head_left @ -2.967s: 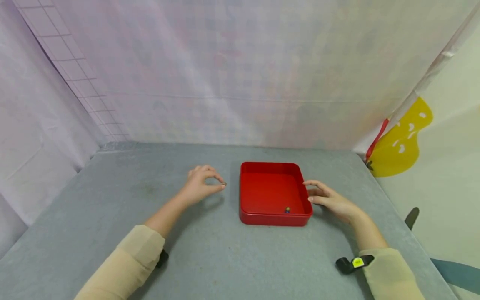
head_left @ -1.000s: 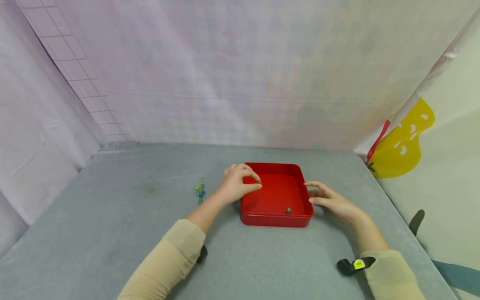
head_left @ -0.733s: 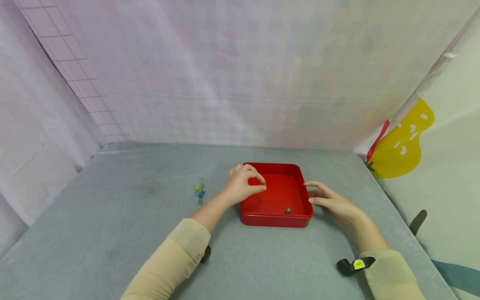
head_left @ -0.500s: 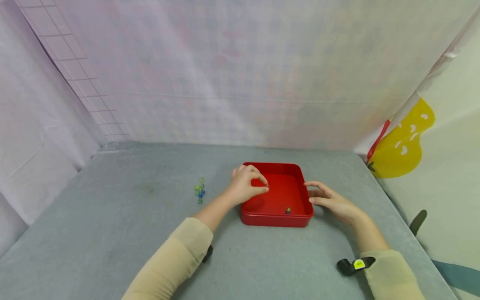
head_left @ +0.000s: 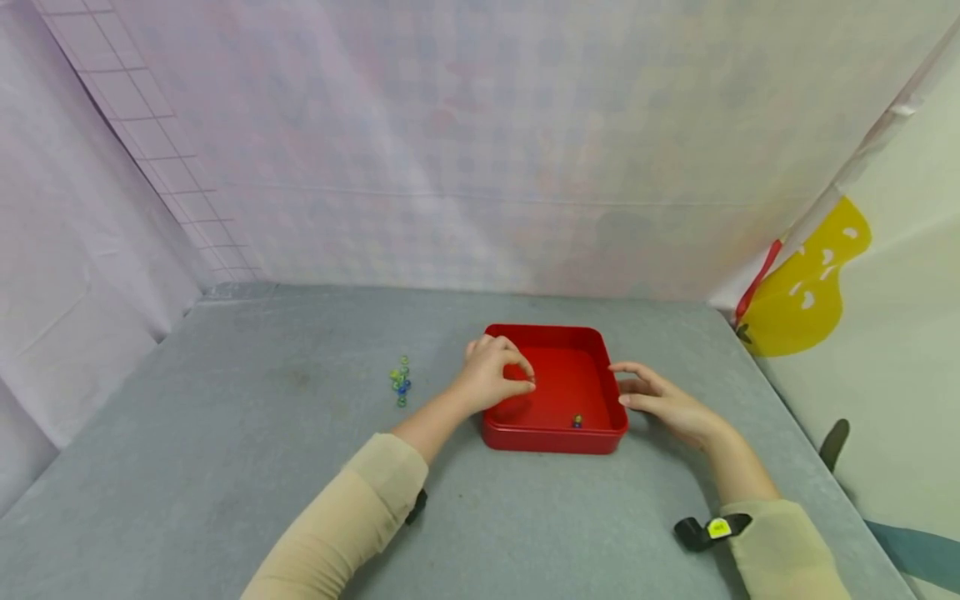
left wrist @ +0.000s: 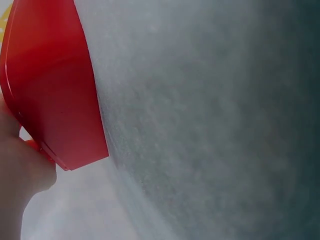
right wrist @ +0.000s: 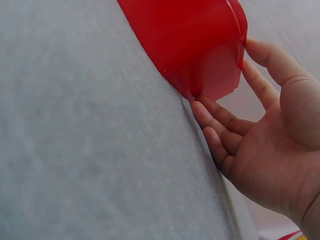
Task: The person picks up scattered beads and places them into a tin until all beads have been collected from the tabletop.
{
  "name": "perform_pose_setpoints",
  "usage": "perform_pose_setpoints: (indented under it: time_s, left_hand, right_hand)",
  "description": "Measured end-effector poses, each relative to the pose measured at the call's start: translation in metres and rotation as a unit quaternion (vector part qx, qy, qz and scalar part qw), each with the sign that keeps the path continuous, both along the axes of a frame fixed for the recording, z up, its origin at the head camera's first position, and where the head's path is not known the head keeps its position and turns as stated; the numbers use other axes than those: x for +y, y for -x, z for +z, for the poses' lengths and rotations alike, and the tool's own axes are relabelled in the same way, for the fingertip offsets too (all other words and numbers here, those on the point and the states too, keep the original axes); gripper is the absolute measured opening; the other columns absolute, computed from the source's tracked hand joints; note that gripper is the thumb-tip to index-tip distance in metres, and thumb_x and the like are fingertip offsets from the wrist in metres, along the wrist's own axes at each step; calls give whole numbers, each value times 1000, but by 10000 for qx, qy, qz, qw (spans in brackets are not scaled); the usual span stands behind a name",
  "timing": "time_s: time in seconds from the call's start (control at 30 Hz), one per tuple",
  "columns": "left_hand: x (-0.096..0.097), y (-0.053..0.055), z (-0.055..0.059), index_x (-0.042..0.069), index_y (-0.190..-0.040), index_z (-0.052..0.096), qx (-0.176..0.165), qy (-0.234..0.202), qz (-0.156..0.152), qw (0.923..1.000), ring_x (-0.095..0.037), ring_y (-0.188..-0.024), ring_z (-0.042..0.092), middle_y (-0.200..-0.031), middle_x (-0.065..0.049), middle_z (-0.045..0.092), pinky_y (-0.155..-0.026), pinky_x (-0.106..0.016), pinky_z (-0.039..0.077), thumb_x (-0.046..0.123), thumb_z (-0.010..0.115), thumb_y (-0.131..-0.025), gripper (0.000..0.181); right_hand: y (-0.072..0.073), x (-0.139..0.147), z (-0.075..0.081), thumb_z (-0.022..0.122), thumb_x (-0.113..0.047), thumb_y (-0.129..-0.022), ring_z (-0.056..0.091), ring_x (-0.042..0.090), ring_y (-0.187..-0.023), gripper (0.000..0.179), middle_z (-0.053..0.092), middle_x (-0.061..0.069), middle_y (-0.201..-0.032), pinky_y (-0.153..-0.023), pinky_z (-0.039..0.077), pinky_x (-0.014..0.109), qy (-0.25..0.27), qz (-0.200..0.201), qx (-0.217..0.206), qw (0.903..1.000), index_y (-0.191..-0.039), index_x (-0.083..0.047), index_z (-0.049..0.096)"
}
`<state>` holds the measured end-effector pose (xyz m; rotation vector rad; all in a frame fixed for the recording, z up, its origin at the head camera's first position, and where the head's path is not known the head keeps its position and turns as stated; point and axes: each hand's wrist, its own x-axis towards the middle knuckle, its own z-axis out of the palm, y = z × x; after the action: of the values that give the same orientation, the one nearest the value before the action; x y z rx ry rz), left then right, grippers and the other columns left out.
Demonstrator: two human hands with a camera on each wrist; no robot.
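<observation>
A shallow red box stands on the grey table in the head view. My left hand hangs over its left part, thumb and forefinger pinching a small marble mostly hidden by the fingertips. Near the box's front right corner lie a yellowish and a dark blue marble. My right hand is at the box's right side; in the right wrist view its relaxed fingertips touch the outer wall. To the left of the box, a small cluster of green, yellow and blue marbles rests on the table.
The grey table runs back to a pale curtain. Another light curtain with a yellow printed shape hangs along the right edge. A black wrist camera sits on the right wrist.
From left of the box, my left hand has moved right over it with the pinched marble, uncovering the marble cluster; lately it has dipped slightly nearer. The right hand has stayed at the box's side.
</observation>
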<state>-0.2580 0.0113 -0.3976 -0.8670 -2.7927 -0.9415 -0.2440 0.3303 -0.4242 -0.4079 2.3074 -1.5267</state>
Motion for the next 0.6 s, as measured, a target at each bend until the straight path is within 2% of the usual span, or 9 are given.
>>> perform_pose_setpoints:
  time_s: [0.37, 0.6]
  left_hand:
    - [0, 2, -3, 24, -91, 74, 29, 176, 30, 9998, -14, -106, 41, -103, 6, 52, -101, -41, 22, 32, 75, -84, 10]
    - [-1, 0, -2, 23, -91, 74, -12, 115, -2, 9999, -14, -105, 41, -102, 5, 52, -100, -41, 23, 30, 76, -84, 10]
  right_hand:
    - [-1, 0, 0, 58, -23, -96, 37, 41, -127, 54, 41, 26, -139, -101, 28, 61, -43, -40, 7, 10000, -144, -10, 34]
    - [-2, -1, 1, 58, -24, -96, 36, 41, -128, 56, 41, 26, -140, -101, 26, 62, -75, -81, -55, 9999, -144, -10, 33]
